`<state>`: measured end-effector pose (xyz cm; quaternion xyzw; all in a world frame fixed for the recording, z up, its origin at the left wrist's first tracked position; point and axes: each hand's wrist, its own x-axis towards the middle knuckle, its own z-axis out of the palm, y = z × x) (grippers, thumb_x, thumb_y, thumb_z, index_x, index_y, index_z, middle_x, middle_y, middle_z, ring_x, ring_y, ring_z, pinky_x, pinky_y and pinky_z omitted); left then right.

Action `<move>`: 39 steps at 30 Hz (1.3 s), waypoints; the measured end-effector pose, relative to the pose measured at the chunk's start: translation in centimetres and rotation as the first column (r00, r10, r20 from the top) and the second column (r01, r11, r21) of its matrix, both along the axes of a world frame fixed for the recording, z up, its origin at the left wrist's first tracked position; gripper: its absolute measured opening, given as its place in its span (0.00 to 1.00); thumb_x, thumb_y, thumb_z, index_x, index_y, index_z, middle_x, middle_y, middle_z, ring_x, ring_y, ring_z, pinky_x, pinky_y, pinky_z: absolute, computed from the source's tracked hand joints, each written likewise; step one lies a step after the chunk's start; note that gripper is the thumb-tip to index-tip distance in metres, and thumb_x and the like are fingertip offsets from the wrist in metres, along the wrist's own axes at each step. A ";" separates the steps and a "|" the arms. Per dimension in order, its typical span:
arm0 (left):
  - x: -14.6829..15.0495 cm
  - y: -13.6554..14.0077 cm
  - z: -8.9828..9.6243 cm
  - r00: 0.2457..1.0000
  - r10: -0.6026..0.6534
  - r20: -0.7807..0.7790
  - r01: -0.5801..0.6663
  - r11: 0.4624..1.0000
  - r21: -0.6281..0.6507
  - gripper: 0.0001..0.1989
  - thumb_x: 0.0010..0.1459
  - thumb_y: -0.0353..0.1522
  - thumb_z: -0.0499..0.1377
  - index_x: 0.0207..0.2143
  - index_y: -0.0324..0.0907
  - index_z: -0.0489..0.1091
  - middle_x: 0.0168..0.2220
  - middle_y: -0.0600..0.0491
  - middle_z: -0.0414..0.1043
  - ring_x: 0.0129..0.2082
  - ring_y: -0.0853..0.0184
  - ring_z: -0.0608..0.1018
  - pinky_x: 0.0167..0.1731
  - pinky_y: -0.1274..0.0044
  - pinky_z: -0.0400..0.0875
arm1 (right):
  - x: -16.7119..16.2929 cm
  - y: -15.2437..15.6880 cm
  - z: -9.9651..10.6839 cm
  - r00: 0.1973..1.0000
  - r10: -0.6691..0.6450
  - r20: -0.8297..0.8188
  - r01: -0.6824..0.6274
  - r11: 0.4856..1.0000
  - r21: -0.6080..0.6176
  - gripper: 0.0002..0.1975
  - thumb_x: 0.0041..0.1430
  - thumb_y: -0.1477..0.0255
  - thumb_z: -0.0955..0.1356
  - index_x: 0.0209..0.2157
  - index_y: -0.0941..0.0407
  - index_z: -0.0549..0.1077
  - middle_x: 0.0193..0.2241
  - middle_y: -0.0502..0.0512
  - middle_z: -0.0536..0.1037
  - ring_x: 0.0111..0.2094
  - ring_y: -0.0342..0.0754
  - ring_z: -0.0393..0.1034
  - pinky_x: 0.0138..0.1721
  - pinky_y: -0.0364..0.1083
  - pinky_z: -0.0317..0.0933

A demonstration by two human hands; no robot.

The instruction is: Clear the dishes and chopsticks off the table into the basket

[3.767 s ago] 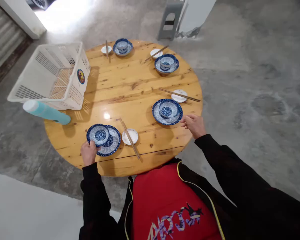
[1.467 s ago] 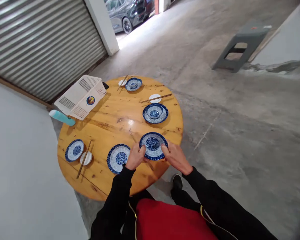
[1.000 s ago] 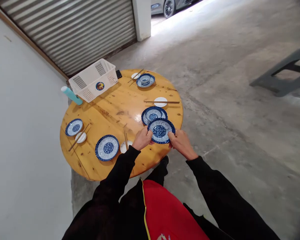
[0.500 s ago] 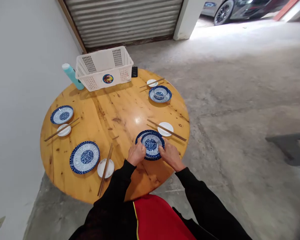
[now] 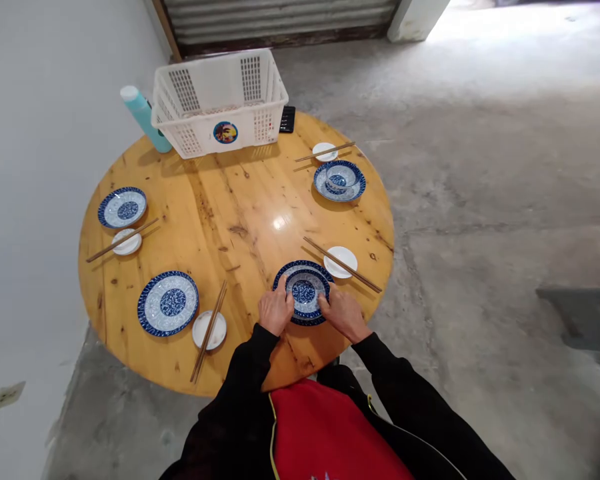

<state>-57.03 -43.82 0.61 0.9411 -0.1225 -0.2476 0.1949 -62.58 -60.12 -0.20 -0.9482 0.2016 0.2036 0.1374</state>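
Four round blue-and-white ceramic plates, two matching bowls visible; left hand, right hand grasp nearer bowl, now within plate's rim, earlier overhanging.

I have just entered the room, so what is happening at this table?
Someone's left hand and right hand grip a round blue-and-white patterned dish from both sides, over a larger blue-and-white patterned plate. Whether the dish rests on it is unclear. Just beyond, thin brown chopsticks lie across a small white saucer. A white plastic basket stands on the far side of the round wooden table.
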 end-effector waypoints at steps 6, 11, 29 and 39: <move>0.6 0.2 -0.4 0.997 0.024 -0.070 -0.025 1.000 -0.015 0.27 0.73 0.40 0.48 0.70 0.40 0.62 0.51 0.37 0.80 0.53 0.49 0.82 0.55 0.62 0.73 | 0.3 -1.0 -1.1 0.995 -0.093 0.029 0.076 0.927 0.367 0.16 0.69 0.67 0.60 0.45 0.62 0.73 0.37 0.67 0.82 0.36 0.55 0.80 0.35 0.45 0.66; 0.5 0.2 -0.8 0.985 0.073 -0.156 -0.097 0.983 -0.158 0.25 0.74 0.34 0.46 0.68 0.37 0.62 0.56 0.38 0.78 0.55 0.53 0.81 0.56 0.68 0.71 | 0.3 -0.7 -2.0 0.955 -0.298 -0.018 0.218 0.655 0.723 0.13 0.64 0.67 0.58 0.42 0.58 0.69 0.29 0.53 0.78 0.22 0.47 0.73 0.23 0.42 0.64; -3.9 -14.1 5.2 0.997 0.072 0.012 -0.068 0.976 -0.208 0.27 0.71 0.38 0.45 0.68 0.39 0.63 0.54 0.39 0.79 0.50 0.50 0.84 0.50 0.65 0.74 | -3.2 -16.0 3.6 0.924 -0.309 0.227 0.049 0.681 0.730 0.19 0.57 0.52 0.60 0.26 0.52 0.65 0.18 0.52 0.72 0.18 0.48 0.67 0.21 0.46 0.62; -5.7 -34.1 5.6 0.962 0.269 -0.047 -0.270 0.916 -0.297 0.25 0.69 0.39 0.49 0.64 0.43 0.67 0.51 0.45 0.81 0.53 0.55 0.82 0.56 0.68 0.73 | -3.0 -36.6 4.3 0.962 -0.193 0.195 0.007 0.726 0.688 0.16 0.54 0.54 0.60 0.30 0.51 0.67 0.16 0.52 0.73 0.15 0.52 0.70 0.19 0.47 0.63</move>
